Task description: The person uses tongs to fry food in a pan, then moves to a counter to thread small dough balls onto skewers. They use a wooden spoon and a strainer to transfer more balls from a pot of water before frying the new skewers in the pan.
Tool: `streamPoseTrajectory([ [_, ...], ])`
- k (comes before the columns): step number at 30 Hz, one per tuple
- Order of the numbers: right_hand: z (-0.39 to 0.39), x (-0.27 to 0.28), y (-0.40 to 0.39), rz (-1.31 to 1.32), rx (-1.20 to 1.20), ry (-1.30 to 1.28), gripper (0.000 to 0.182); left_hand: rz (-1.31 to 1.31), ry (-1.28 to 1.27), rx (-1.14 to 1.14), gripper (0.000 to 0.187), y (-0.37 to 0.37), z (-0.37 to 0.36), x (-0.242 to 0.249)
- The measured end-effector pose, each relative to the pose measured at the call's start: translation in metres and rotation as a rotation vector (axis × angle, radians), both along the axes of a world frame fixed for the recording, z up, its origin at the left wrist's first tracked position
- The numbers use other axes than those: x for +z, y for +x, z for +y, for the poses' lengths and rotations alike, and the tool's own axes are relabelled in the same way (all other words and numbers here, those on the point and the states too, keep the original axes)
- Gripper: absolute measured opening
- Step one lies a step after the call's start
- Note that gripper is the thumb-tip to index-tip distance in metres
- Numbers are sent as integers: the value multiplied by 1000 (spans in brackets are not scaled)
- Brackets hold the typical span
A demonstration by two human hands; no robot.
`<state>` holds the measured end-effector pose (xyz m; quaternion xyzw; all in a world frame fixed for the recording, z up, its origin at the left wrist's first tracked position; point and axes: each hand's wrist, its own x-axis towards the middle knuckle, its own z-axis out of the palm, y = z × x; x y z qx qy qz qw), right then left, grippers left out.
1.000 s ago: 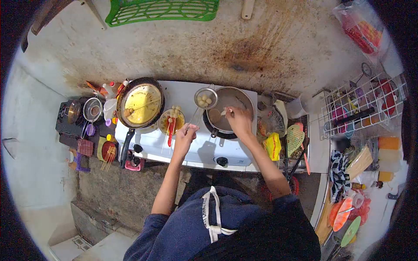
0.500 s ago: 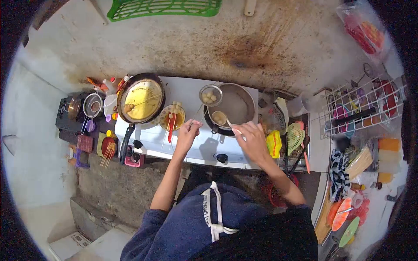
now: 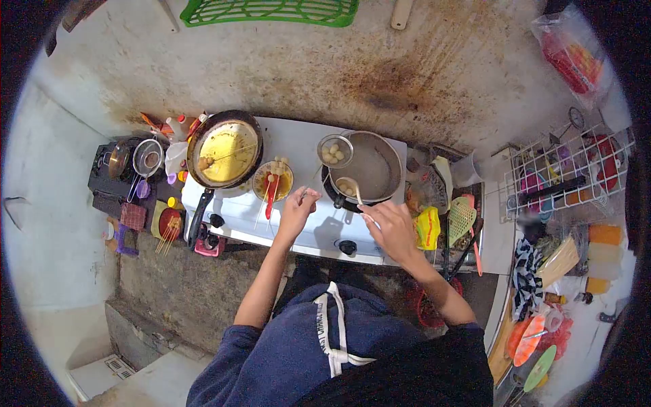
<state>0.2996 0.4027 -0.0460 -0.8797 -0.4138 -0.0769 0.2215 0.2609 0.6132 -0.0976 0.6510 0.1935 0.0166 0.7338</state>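
Observation:
My left hand [image 3: 298, 209] is closed on the handle of a wire strainer [image 3: 335, 151], which holds several pale balls beside the rim of a pot [image 3: 381, 163] of cloudy liquid. My right hand [image 3: 391, 227] grips a ladle [image 3: 348, 188] with pale balls in its bowl, at the pot's left front edge. Left of my left hand, a bowl [image 3: 288, 178] of orange-yellow liquid holds skewered balls and a red utensil [image 3: 272, 193]. A frying pan [image 3: 249, 156] with yellow contents and a skewer sits farther left.
Stove knobs [image 3: 347, 247] line the front of the white stove [image 3: 305, 237]. A yellow packet [image 3: 426, 228] and a green slotted spatula [image 3: 462, 218] lie to the right, near a white wire rack [image 3: 563, 190]. A second strainer [image 3: 148, 158] is at the left.
The view has shifted slightly. The ladle has moved a little left and down relative to the pot, staying near the strainer. Both hands keep their grips.

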Motion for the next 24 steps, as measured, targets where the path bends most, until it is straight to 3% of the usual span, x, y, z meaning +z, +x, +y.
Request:
streamPoseTrajectory([
  [7, -3, -11, 7, 14, -82, 100, 21, 1, 33, 10, 17, -1, 0, 1],
  [9, -6, -11, 15, 272, -329, 210, 19, -24, 72, -8, 17, -2, -1, -7],
  [13, -25, -33, 38, 548, -477, 539, 22, -42, 8, -27, 16, -3, -3, -13],
  [19, -39, 2, 41, 472, -593, 567, 24, -45, 21, -38, 15, -4, -5, -24],
  [23, -23, 32, 26, 308, -566, 539, 21, -35, 41, -70, 16, -5, -9, -18],
  [24, -19, 34, 21, 135, -476, 418, 20, -30, 41, -79, 16, -5, -9, -18],
])
